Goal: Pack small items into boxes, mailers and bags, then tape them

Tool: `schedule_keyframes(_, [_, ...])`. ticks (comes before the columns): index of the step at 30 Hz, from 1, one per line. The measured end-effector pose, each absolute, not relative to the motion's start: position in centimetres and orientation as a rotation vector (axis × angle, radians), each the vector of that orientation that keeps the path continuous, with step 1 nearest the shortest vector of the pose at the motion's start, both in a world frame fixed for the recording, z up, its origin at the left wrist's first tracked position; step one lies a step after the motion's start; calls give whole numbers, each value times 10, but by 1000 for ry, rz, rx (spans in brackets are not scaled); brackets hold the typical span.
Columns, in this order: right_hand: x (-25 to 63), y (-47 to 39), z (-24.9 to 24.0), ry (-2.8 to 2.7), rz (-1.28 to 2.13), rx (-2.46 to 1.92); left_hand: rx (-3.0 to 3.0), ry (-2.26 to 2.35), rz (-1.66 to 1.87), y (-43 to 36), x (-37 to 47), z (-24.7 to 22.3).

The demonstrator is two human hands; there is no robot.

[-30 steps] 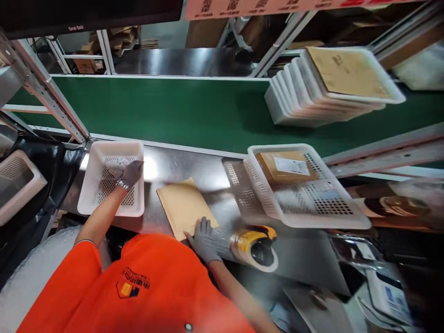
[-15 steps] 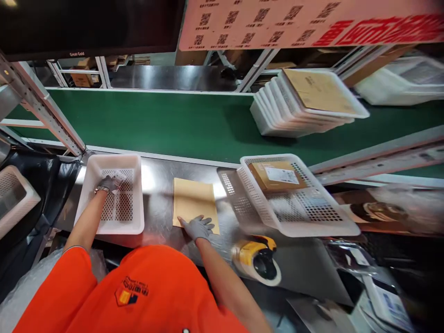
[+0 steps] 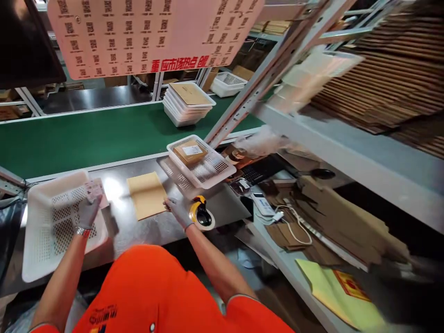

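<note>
Pinching printed packet (image 3: 93,188) between fingers of left hand (image 3: 88,212) at right rim of basket (image 3: 33,219); might snag if pulled low. Cannot tell finger grip of right hand (image 3: 178,212) at envelope (image 3: 147,195) on surface (image 3: 121,231).

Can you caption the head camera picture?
Gloved left hand holding a printed packet at the rim of a white basket; gloved right hand at the edge of a tan envelope.

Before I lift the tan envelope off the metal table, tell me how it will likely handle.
The tan envelope looks thin and flat, so it is probably light. Its papery faces suggest it may flex. The metal table beneath looks smooth and shiny, so the envelope may slide when pushed.
</note>
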State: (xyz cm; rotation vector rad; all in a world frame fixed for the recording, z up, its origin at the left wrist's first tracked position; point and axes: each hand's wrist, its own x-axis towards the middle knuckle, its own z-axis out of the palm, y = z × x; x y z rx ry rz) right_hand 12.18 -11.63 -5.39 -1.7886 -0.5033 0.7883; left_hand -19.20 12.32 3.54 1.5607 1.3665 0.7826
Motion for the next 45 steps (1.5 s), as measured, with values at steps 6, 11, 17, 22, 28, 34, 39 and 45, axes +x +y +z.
schedule_keyframes(6, [58,-130,-26,-433,967,-1262,1264,973,672,-4,-72,31])
schedule_keyframes(11, [56,-178,-19,-270,1010,-1111,1166,927,569,-62,-31,19])
schedule_keyframes(17, [69,-237,-29,-117,1030,-1011,1094,991,616,-109,-3,7])
schedule_keyframes(22, [85,-276,-30,-75,1024,-965,1095,996,614,-145,21,0])
schedule_keyframes(28, [111,-324,-32,-55,990,-973,1169,1020,554,-190,47,-11])
schedule_keyframes(34, [131,-363,-37,37,963,-918,1216,1029,507,-228,71,-19])
schedule_keyframes(39, [141,-384,-44,52,923,-928,1159,1020,503,-248,87,-19])
schedule_keyframes(45, [152,-396,-53,90,825,-963,1397,976,305,-263,98,-9])
